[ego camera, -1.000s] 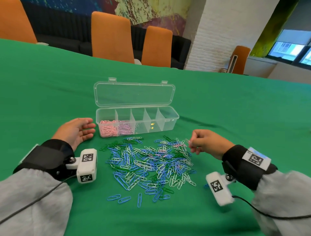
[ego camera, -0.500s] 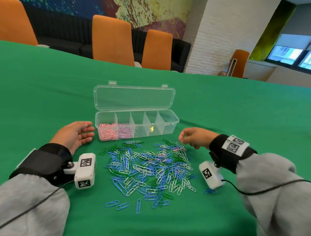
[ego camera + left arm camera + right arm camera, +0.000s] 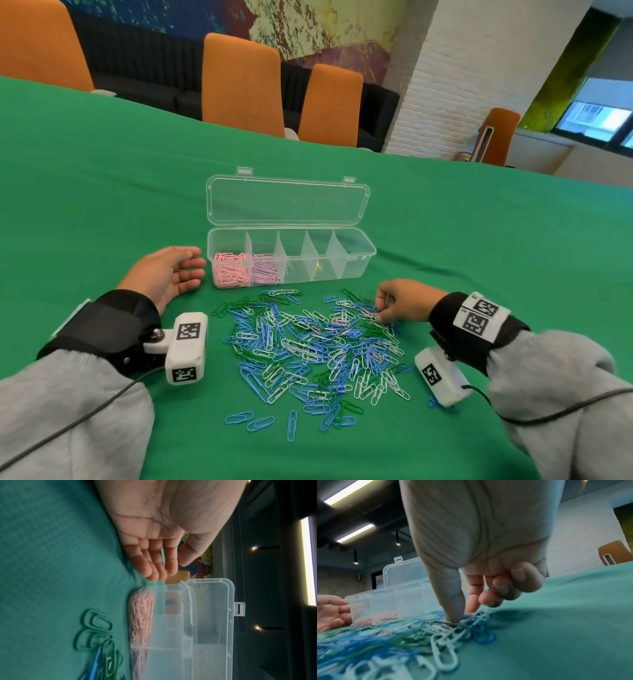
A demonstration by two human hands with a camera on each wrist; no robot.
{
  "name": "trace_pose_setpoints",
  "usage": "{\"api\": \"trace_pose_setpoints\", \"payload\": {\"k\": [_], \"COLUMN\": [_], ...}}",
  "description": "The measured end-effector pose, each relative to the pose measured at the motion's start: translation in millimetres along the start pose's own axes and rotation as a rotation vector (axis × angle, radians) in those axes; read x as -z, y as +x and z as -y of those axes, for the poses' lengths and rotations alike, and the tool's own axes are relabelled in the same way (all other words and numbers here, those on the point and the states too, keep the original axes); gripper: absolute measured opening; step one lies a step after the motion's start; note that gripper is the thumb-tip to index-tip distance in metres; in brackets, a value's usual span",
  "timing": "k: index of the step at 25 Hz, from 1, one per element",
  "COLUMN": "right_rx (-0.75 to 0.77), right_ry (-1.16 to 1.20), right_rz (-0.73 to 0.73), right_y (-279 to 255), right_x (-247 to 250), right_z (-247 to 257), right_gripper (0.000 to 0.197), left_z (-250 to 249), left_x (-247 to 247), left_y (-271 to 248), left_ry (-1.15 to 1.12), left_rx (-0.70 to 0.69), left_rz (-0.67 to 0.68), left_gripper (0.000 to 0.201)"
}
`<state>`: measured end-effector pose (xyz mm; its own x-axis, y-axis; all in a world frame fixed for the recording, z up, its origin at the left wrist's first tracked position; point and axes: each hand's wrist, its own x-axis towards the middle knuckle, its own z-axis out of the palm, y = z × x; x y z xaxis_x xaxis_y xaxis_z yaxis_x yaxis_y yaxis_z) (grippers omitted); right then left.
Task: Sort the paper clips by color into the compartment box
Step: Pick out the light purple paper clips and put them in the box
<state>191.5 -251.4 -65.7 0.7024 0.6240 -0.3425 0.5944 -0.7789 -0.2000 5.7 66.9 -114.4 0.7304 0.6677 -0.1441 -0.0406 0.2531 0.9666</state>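
On the green tabletop (image 3: 102, 178) the clear compartment box (image 3: 356, 263) stands open, pink paper clips (image 3: 229, 270) in its leftmost cell and lilac ones beside them. The loose pile of paper clips (image 3: 308, 346) (blue, green, white) lies just before it. The left hand (image 3: 164, 274) rests palm up, fingers relaxed, beside the box. The right hand (image 3: 400, 301) has thumb and forefinger down in the pile's far right edge; whether they pinch a clip, I cannot tell.

An office meeting room: orange chairs (image 3: 241, 82) line a long green-covered table (image 3: 102, 192).
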Motion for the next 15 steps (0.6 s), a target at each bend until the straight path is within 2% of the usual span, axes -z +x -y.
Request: {"api": "trace_pose_setpoints", "payload": {"k": [5,7,9,13,15], "right_rx": [0.046,0.038,0.025,0.049,0.039], "right_ry": [-0.064,0.018,0.293,1.131,1.342], "right_rz": [0.019,0.017,-0.001,-0.105,-0.141], "right_y": [-6,-8,-10,-9,-5], "right_x": [-4,-1,2,7,9], "right_z": [-1,-3,-6,-8,-8], "right_gripper": [0.022,0.02,0.017,0.025,0.025], "left_z": [0,0,0,0,0], "left_x": [-1,-1,-1,-1,-1], "left_y": [-1,-1,-1,-1,-1], "left_ry": [-0.009,-0.005,-0.006,-0.005,-0.003], "left_rx": [0.005,0.002,0.001,0.001,-0.001], "left_rz": [-0.008,-0.006,-0.003,0.004,0.004], "left_gripper": [0.022,0.021,0.021,0.021,0.021]}}
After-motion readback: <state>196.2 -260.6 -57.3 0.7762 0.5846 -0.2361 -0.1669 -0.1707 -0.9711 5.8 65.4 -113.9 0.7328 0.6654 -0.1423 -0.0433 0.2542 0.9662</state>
